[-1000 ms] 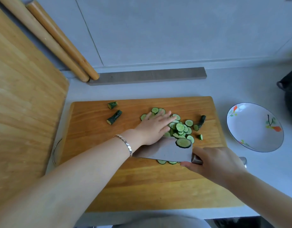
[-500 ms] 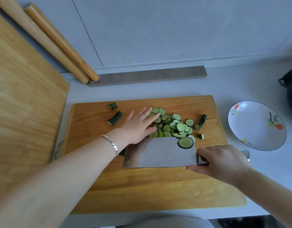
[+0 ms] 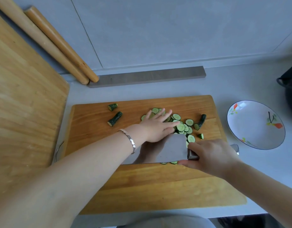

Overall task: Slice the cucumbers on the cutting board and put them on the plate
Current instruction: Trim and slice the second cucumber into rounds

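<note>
A grey counter (image 3: 240, 89) carries the wooden cutting board (image 3: 142, 186), where all the work takes place. The left hand (image 3: 156, 129) lies flat with straight fingers on top of the cucumber slices (image 3: 181, 127); half a second ago it was at the left edge of the pile, so it has swept to the right over them. The right hand (image 3: 211, 155) grips the handle of the cleaver (image 3: 168, 148), with the broad blade held almost flat and low on the board. More of the blade was visible a moment ago; now the left hand and wrist cover part of it, and a few slices show at its near edge.

I judge that the slicing is finished and the slices are being gathered onto the blade for carrying. The plate (image 3: 253, 127) stands just right of the board and holds nothing yet. Several end pieces (image 3: 115, 118) remain apart on the board.
</note>
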The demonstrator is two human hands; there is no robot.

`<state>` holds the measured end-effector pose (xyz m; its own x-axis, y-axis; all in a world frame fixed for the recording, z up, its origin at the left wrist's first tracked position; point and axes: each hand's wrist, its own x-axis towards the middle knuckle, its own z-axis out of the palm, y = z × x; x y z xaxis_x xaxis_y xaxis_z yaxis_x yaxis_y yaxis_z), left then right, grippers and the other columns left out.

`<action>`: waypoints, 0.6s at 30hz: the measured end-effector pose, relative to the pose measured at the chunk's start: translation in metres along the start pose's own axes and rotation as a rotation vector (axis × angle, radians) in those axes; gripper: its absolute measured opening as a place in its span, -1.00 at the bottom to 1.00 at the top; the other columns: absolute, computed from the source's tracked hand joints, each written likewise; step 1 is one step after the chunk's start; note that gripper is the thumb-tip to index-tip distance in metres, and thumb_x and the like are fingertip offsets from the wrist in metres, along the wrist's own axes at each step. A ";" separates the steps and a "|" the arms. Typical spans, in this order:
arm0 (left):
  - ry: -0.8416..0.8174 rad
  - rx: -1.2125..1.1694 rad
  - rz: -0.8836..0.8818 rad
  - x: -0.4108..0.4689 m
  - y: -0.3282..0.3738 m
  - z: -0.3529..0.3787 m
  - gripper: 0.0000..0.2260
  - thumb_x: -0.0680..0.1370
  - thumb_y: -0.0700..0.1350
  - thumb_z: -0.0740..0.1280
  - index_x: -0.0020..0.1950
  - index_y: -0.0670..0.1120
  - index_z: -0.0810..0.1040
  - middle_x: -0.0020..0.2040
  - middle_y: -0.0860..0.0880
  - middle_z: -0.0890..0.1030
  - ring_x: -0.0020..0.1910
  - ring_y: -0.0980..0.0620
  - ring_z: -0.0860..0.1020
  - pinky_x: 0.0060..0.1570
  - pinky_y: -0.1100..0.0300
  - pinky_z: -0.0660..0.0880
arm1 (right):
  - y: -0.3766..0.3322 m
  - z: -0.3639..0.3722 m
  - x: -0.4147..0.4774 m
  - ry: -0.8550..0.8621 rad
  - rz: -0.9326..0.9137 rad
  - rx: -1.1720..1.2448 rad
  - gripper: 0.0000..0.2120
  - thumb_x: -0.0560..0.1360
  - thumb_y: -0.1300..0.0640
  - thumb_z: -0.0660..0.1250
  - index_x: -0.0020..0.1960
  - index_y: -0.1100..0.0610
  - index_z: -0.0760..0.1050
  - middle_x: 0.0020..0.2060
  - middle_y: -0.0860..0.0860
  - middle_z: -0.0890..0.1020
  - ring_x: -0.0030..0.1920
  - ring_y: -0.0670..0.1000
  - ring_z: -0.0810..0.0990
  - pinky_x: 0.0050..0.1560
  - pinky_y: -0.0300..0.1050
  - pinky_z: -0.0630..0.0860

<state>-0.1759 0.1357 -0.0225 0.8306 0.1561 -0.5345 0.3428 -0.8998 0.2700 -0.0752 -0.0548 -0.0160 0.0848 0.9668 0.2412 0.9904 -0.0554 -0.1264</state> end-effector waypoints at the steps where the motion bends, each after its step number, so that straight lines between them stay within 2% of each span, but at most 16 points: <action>1: 0.016 -0.009 -0.033 -0.001 -0.004 -0.001 -0.62 0.64 0.09 -0.11 0.46 0.28 -0.05 0.50 0.04 -0.24 0.45 0.02 -0.30 0.37 -0.12 -0.32 | 0.000 -0.001 -0.001 -0.001 -0.008 -0.003 -0.28 0.51 -0.39 -0.13 -0.52 0.10 0.34 -0.65 -0.06 0.38 -0.66 0.03 0.37 -0.55 -0.28 0.11; 4: 0.155 -0.158 -0.072 -0.010 -0.015 -0.011 -0.59 0.64 0.06 -0.04 0.48 0.20 -0.03 0.52 0.01 -0.13 0.48 0.01 -0.15 0.41 -0.14 -0.20 | 0.002 -0.005 -0.008 -0.070 0.025 -0.026 -0.27 0.50 -0.40 -0.16 -0.49 0.08 0.42 -0.63 -0.06 0.41 -0.64 0.00 0.40 -0.54 -0.28 0.11; 6: 0.311 -0.256 -0.057 -0.027 -0.018 -0.026 -0.58 0.63 0.03 0.04 0.49 0.09 0.09 0.52 -0.01 0.05 0.48 0.02 0.03 0.43 -0.12 -0.04 | 0.001 -0.011 -0.010 -0.154 0.133 -0.025 -0.31 0.48 -0.43 -0.18 -0.49 0.05 0.33 -0.63 -0.09 0.34 -0.64 0.01 0.39 -0.57 -0.28 0.11; 8: 0.486 -0.273 -0.072 -0.049 -0.020 -0.037 -0.61 0.62 -0.02 0.12 0.45 -0.01 0.24 0.45 -0.03 0.27 0.42 0.03 0.23 0.40 -0.07 0.11 | -0.004 -0.017 -0.009 -0.229 0.256 -0.046 -0.40 0.46 -0.45 -0.09 -0.41 0.03 0.26 -0.59 -0.09 0.30 -0.55 -0.01 0.37 -0.56 -0.24 0.12; 9: 0.604 -0.285 -0.089 -0.061 -0.022 -0.039 -0.64 0.60 -0.07 0.16 0.40 -0.06 0.32 0.38 -0.04 0.38 0.35 0.01 0.33 0.37 -0.03 0.19 | -0.007 -0.018 -0.009 -0.317 0.335 -0.036 -0.45 0.45 -0.44 0.01 -0.36 0.03 0.28 -0.54 -0.08 0.35 -0.47 -0.01 0.39 -0.51 -0.25 0.15; 11: 0.921 -0.307 -0.099 -0.083 -0.027 -0.030 -0.71 0.56 -0.18 0.20 0.27 -0.18 0.45 0.18 -0.13 0.52 0.16 -0.07 0.48 0.19 0.06 0.38 | -0.016 -0.012 -0.009 -0.418 0.566 0.153 -0.50 0.44 -0.37 0.15 -0.31 0.08 0.33 -0.47 -0.06 0.43 -0.40 0.00 0.42 -0.44 -0.18 0.23; 13: 1.192 -0.284 -0.094 -0.097 -0.033 -0.005 -0.77 0.51 -0.25 0.17 0.13 -0.21 0.47 0.01 -0.17 0.49 -0.04 -0.09 0.49 -0.02 0.10 0.45 | -0.027 -0.006 -0.004 -0.430 0.729 0.378 -0.48 0.45 -0.32 0.18 -0.35 0.14 0.28 -0.49 0.00 0.40 -0.44 0.03 0.35 -0.41 -0.11 0.23; 14: 1.236 -0.269 -0.104 -0.101 -0.035 0.012 -0.80 0.49 -0.25 0.17 0.08 -0.20 0.45 -0.03 -0.18 0.48 -0.08 -0.09 0.48 -0.07 0.11 0.46 | -0.033 -0.003 -0.001 -0.415 0.775 0.498 -0.48 0.45 -0.30 0.18 -0.37 0.14 0.25 -0.49 0.02 0.37 -0.47 0.03 0.31 -0.41 -0.11 0.24; 15: 1.204 -0.253 -0.110 -0.103 -0.036 0.030 -0.82 0.48 -0.23 0.18 0.05 -0.19 0.45 -0.06 -0.17 0.49 -0.10 -0.08 0.49 -0.11 0.11 0.48 | -0.038 0.001 0.002 -0.409 0.818 0.610 -0.49 0.46 -0.28 0.18 -0.37 0.14 0.25 -0.50 0.04 0.37 -0.49 0.01 0.32 -0.40 -0.14 0.27; 16: 1.103 -0.228 -0.112 -0.104 -0.038 0.047 -0.83 0.48 -0.18 0.21 0.04 -0.18 0.47 -0.07 -0.15 0.52 -0.11 -0.07 0.51 -0.13 0.09 0.51 | -0.043 0.004 0.005 -0.421 0.862 0.710 -0.50 0.48 -0.26 0.18 -0.37 0.15 0.28 -0.51 0.05 0.40 -0.51 -0.01 0.35 -0.42 -0.18 0.32; 18: 0.800 -0.153 -0.137 -0.102 -0.039 0.076 -0.74 0.45 -0.05 0.35 0.06 -0.17 0.55 -0.02 -0.10 0.58 -0.05 -0.07 0.56 -0.07 0.02 0.54 | -0.053 0.006 0.011 -0.460 0.934 0.847 -0.51 0.53 -0.21 0.16 -0.35 0.17 0.36 -0.54 0.02 0.47 -0.56 -0.08 0.44 -0.47 -0.23 0.42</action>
<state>-0.3075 0.1242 -0.0396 0.8187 0.5555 0.1457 0.4717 -0.7951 0.3812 -0.1275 -0.0396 -0.0121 0.4781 0.6569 -0.5830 0.1964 -0.7269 -0.6580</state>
